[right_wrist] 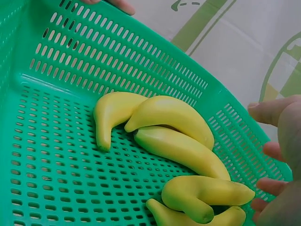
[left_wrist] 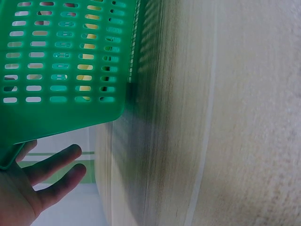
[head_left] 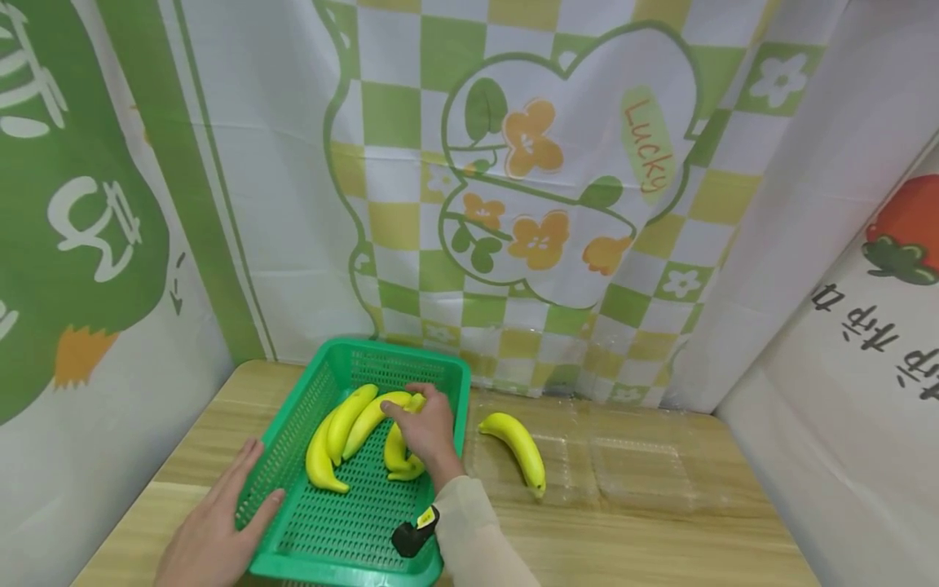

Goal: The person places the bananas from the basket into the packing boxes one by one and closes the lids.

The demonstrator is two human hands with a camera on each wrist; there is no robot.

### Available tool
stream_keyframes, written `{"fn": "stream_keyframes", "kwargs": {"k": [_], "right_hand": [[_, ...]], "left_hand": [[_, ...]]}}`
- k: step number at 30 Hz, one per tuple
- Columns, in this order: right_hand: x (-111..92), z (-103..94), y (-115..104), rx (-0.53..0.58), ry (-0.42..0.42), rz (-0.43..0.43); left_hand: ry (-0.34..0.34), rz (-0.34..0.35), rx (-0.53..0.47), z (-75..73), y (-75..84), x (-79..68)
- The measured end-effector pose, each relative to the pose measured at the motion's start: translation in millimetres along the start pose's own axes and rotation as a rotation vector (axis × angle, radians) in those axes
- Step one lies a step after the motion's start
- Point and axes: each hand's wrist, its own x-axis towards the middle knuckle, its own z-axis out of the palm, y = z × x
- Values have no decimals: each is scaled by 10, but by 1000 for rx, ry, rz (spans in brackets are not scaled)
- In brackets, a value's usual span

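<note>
Several yellow bananas (head_left: 341, 424) lie inside a green perforated basket (head_left: 345, 573), bunched toward its far half. My right hand (head_left: 429, 432) reaches into the basket above the bananas on its right side. In the right wrist view the fingers of that hand (right_wrist: 282, 155) are spread, close to a curved banana (right_wrist: 190, 190), and grip nothing. My left hand (head_left: 213, 522) rests at the basket's left rim with extended fingers; the left wrist view shows them spread beside the basket wall (left_wrist: 70, 115). Another banana (head_left: 519, 448) lies outside, right of the basket.
Clear plastic trays (head_left: 638, 465) lie on the wooden table (head_left: 645, 546) to the right, and the lone banana sits on or in one of them. A printed checkered cloth (head_left: 396, 220) hangs behind the table. White printed sheets flank both sides.
</note>
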Motion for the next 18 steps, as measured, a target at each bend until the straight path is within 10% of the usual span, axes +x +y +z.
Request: {"fn": "stream_keyframes", "kwargs": {"k": [18], "right_hand": [[-29,1,8,-122,-178,66]], "left_hand": [[3,11,-12,-2,-3,-17]]}}
